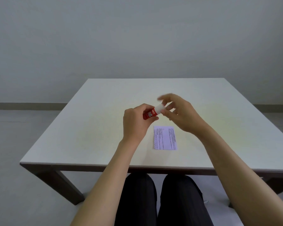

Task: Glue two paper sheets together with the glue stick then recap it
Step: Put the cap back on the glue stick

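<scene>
Here, both hands are raised above the middle of the tabletop [104,111]. The left hand [135,123] has its grip closed around the red body of the glue stick [149,114], held tilted with the white cap [159,108] pointing toward 2 o'clock. The right hand [178,111] is at the cap end, fingers loosely curled and blurred; whether its grip actually pinches the cap or is just beside it, I cannot tell. The cap looks seated on the tube.

The paper [165,137], printed and lying flat, sits at 6 o'clock from the hands, nearer the person's edge. It reads as a single rectangle; if a second sheet lies under it, the edges are too well aligned to show.

Risks, as I judge them:
- Cap slips from the right fingers while being twisted; it would drop onto the tabletop and could roll toward the near edge.
- A sharp pull could tilt the tube and smear glue on the fingers.
- The paper is unweighted, so a glue stroke could drag or crumple it unless a hand pins it.
- Misaligned sheets, once pressed, would be hard to correct.

Surface: pale, smooth, matte tabletop on dark legs, otherwise bare. Room: plain grey wall at 12 o'clock, grey floor, a low skirting strip. The person's dark trousers show below the near edge.
</scene>
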A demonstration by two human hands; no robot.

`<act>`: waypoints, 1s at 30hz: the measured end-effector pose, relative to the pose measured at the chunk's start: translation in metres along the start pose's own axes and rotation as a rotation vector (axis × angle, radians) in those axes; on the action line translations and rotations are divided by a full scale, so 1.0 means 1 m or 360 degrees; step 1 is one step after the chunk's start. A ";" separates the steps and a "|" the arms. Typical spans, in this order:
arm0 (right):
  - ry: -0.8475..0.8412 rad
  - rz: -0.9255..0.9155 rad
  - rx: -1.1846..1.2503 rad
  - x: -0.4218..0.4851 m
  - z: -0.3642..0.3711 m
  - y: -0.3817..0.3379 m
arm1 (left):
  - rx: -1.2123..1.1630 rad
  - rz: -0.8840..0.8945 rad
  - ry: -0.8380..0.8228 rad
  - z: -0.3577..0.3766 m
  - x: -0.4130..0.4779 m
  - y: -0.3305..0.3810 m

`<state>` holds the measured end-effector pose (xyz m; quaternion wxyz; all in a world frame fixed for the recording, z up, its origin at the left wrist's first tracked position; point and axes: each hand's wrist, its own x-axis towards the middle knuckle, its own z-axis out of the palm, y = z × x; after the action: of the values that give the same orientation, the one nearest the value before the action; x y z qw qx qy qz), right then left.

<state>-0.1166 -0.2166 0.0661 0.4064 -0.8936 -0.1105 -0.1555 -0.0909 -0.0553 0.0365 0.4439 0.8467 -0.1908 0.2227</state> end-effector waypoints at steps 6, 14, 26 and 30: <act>0.0090 0.0193 -0.0588 0.003 0.012 0.000 | 0.0094 0.0035 -0.0027 0.003 -0.011 0.000; 0.0129 0.0328 -0.0665 0.008 0.016 0.001 | 0.0122 -0.0007 -0.0022 0.016 -0.001 -0.011; -0.0160 0.0510 -0.0165 -0.038 0.017 0.022 | -0.0099 -0.0636 0.0150 0.023 0.042 -0.079; -0.0108 0.0544 -0.0090 -0.042 0.016 0.024 | -0.0074 -0.0637 0.0138 0.032 0.042 -0.088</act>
<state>-0.1443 -0.2232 0.0241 0.3975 -0.9152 0.0339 -0.0568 -0.0031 -0.0401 -0.0152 0.5065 0.8469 -0.0044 0.1618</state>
